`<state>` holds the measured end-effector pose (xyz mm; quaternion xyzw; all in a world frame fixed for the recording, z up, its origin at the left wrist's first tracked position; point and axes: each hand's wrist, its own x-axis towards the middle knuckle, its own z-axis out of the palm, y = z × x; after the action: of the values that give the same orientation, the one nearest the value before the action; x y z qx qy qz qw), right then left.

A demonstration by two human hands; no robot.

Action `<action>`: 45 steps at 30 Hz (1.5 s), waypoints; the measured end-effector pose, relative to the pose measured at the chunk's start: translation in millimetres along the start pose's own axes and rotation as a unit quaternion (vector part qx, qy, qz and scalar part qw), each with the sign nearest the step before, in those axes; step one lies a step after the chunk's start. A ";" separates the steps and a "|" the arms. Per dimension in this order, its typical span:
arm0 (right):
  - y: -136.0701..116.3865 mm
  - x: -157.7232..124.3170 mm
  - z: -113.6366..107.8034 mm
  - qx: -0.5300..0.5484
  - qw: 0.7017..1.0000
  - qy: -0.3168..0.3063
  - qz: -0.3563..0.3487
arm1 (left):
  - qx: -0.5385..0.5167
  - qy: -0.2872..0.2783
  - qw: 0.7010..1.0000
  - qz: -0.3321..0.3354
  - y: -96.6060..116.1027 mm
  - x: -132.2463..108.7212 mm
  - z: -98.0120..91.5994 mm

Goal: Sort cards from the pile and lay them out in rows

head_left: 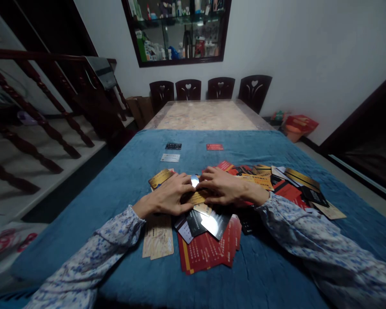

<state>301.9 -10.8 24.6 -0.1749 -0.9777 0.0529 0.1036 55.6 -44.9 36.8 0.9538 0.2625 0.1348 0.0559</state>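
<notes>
A heap of plastic cards in red, gold, black and silver lies spread on a blue cloth. Both my hands rest on the heap's middle. My left hand lies palm down, fingers curled over a gold card. My right hand meets it from the right, fingertips touching the same card beside a shiny silver card. Further back on the cloth three single cards lie apart: a black card, a pale card just below it, and a red card.
Beyond the cloth the marble tabletop runs to several dark chairs by the wall. A wooden stair railing stands at the left. More cards fan out to the right. A red bag sits on the floor.
</notes>
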 end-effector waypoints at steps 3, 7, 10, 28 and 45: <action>-0.2 -0.3 -0.6 -0.007 1.000 0.002 -0.008 | 0.001 0.005 1.000 0.002 0.6 0.0 1.0; -1.4 0.4 -3.9 -0.018 1.000 0.009 -0.020 | -0.013 0.015 1.000 0.007 0.7 0.7 1.4; -2.6 1.4 -7.6 -0.012 0.999 0.006 -0.035 | -0.027 0.018 0.999 0.003 -0.1 1.5 0.1; 8.7 -1.7 -7.3 0.008 0.999 0.040 -0.031 | 0.014 0.073 0.997 0.018 -13.4 -3.5 -3.7; 25.6 0.2 11.3 0.054 0.995 0.060 0.059 | -0.076 0.145 0.983 -0.079 -23.8 -5.2 2.8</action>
<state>307.6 12.4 10.0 -0.2298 -0.9532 0.1009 0.1683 40.6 -27.3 28.8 0.8936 0.3311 0.2861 0.1001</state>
